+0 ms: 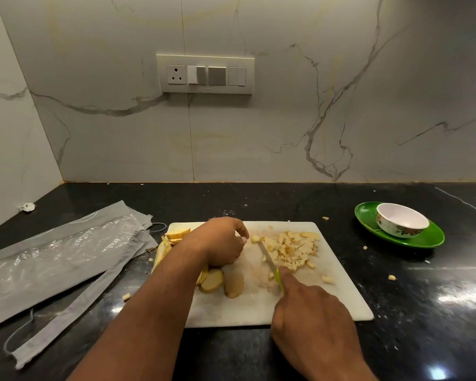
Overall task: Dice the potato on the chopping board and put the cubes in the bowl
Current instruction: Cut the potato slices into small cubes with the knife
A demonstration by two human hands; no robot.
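Two hands over white rectangular chopping board. Right hand grips green-handled knife beside pale diced potato cubes. Left hand curled w/ fingers bunched, prob. pinching nothing.

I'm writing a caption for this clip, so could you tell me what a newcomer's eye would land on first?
The white chopping board at centre, with the right hand holding a green-handled knife beside a heap of potato cubes. The left hand holds uncut potato slices at the board's left. Far right, an empty bowl sits on a green plate.
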